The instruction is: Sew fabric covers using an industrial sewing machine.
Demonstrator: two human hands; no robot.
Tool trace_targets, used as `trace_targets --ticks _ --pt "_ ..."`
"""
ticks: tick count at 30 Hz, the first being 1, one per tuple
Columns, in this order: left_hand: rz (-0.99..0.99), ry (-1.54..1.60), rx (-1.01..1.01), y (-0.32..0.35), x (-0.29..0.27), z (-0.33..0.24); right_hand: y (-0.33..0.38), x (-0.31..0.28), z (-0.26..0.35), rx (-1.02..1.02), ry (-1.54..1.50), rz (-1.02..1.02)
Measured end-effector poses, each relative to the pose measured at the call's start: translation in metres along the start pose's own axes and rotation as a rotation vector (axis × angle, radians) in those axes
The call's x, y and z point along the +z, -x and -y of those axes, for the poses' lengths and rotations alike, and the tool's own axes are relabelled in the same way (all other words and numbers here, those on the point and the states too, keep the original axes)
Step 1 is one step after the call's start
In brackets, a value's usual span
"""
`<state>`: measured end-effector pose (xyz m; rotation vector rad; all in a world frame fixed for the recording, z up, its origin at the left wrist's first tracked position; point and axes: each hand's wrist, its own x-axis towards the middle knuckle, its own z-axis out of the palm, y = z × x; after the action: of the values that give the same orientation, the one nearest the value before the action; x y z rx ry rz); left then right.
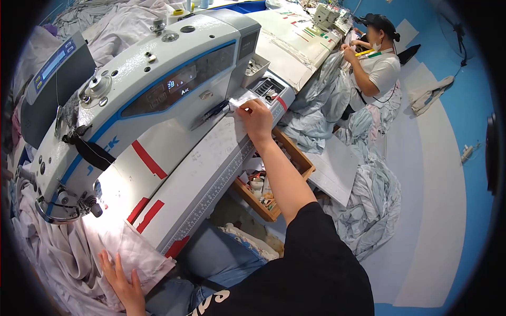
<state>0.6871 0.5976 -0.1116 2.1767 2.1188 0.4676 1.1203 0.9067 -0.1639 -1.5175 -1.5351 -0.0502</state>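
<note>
My left hand (123, 280) lies with spread fingers on pale pinkish-white fabric (145, 252), at the near left end of the sewing machine bed. The lit needle area of the white and blue sewing machine (211, 34) is just beyond it. Stretched across the table, my right hand (256, 120) has its thumb and fingertips pinched together at the far end of the bed. What they pinch, if anything, is too small to make out. Small white pieces (241, 98) lie right by those fingertips. Dark scissors (212, 112) rest close by, against the machine's base.
A black compartment tray (270, 88) sits beyond my right hand. Under the table edge, a wooden drawer (303, 166) stands pulled out, holding small items. Farther right, a co-worker (382, 73) handles light cloth at another sewing machine (326, 17). Heaped fabric (369, 203) lies on the floor.
</note>
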Motion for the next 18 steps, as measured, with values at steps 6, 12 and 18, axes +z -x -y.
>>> trace_targets --ticks 6,12,18 --pt "-0.001 0.327 -0.13 0.007 -0.02 -0.039 0.035 -0.016 0.08 -0.263 -0.221 -0.115" --pt "0.382 1.866 -0.513 -0.042 0.012 -0.088 0.159 -0.065 0.225 -0.7 -0.484 0.284" --pt "0.246 1.414 -0.383 -0.034 -0.023 -0.07 0.165 -0.059 0.24 -0.407 -0.79 0.407"
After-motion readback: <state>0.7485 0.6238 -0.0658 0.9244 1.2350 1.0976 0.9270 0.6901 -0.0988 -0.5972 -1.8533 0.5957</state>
